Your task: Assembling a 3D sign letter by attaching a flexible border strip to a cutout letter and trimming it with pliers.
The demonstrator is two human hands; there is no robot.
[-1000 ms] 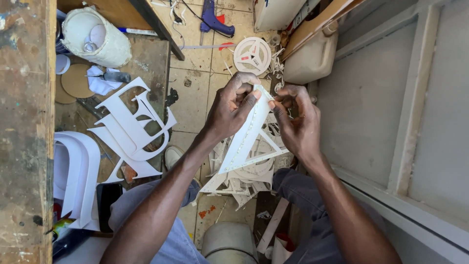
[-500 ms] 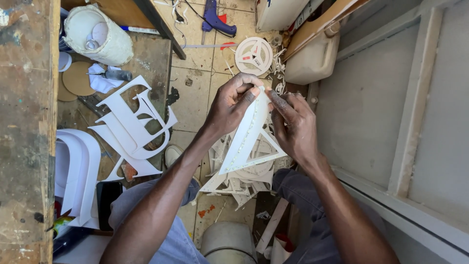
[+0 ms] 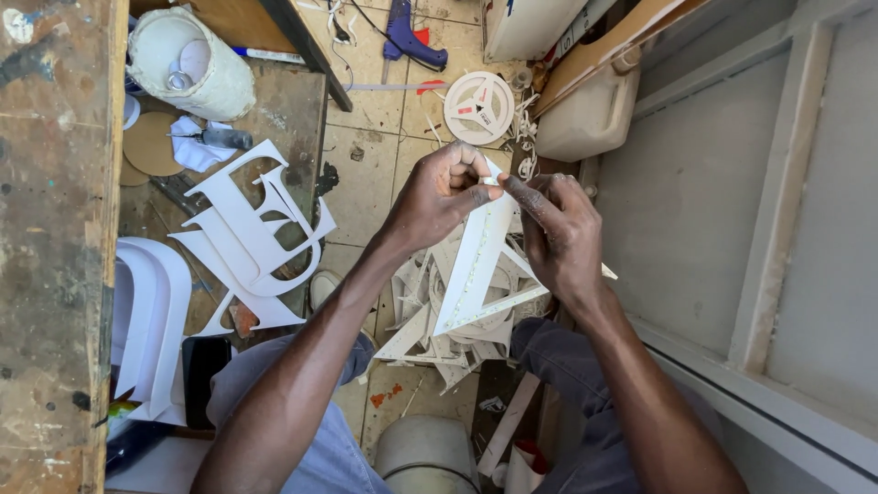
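Note:
I hold a white triangular letter-shaped frame (image 3: 476, 274) upright in front of me, with a strip of small lights running along its inner face. My left hand (image 3: 439, 197) pinches the top of the frame from the left. My right hand (image 3: 558, 229) grips the same top end from the right, fingertips pressed against the strip. Both hands meet at the frame's upper tip. Below the frame lies a heap of white offcuts (image 3: 439, 329) on the tiled floor.
Large white cut-out letters (image 3: 251, 233) lie to the left, beside a worn wooden bench (image 3: 55, 229). A white bucket (image 3: 192, 64), a blue glue gun (image 3: 412, 41), a white reel (image 3: 478, 107) and a beige jerrycan (image 3: 594, 114) sit further off. A white panel wall (image 3: 777, 229) stands at right.
My right hand has shifted slightly down and inward along the frame's top. The frame has tilted a little more upright. My left hand keeps its pinch.

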